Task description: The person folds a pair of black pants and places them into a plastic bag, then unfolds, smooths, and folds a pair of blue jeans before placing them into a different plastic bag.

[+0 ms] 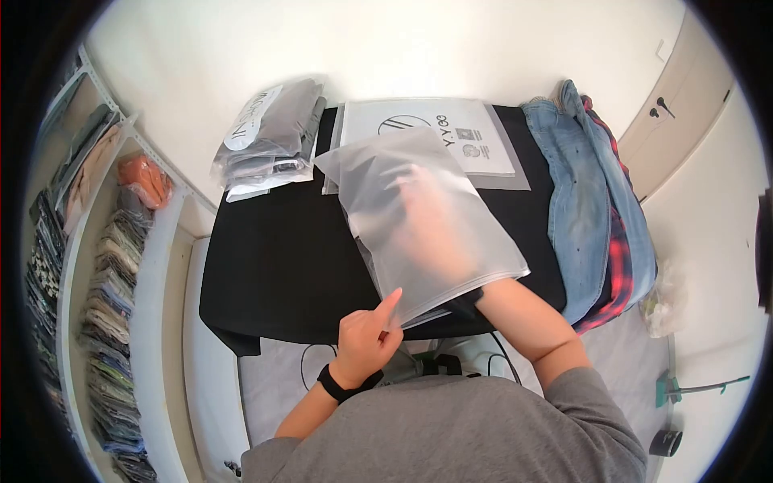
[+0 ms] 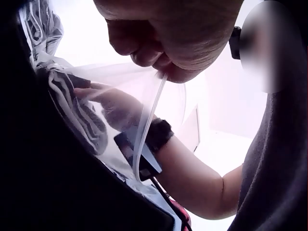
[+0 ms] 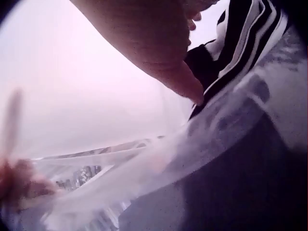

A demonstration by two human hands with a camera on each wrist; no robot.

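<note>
Frosted bag: one frosted bag (image 1: 427, 233), raised at a slant over the near middle of the black-covered table (image 1: 258, 249), its mouth towards the person.
Striped cloth: one folded piece, striped cloth (image 3: 245, 53) in dark and white, seen within the bag; most of it was lost behind the cloudy plastic.
Left hand: one, left hand (image 1: 369, 336) pinching the bag's edge at a near corner, index finger out straight.
Right hand: one, right hand (image 1: 439, 229) inside the bag up to the wrist, well apart from the left, its thumb at the striped cloth; I couldn't tell whether it gripped.
Printed bags: at least two flat printed bags (image 1: 499, 153) behind, overlapping; the raised bag hid part of the lettering.
Packed clothes: one pile of packed clothes (image 1: 278, 133) at the table's back left, too merged to count.
Jeans: one pair of jeans (image 1: 576, 185) on the right, partly over one red plaid garment (image 1: 618, 258).
Shelving: one set of shelving (image 1: 153, 298) far left, crowded with bagged garments, cut off by the dark rim.
Door: one door (image 1: 676, 105) on the right, partly cut off.
</note>
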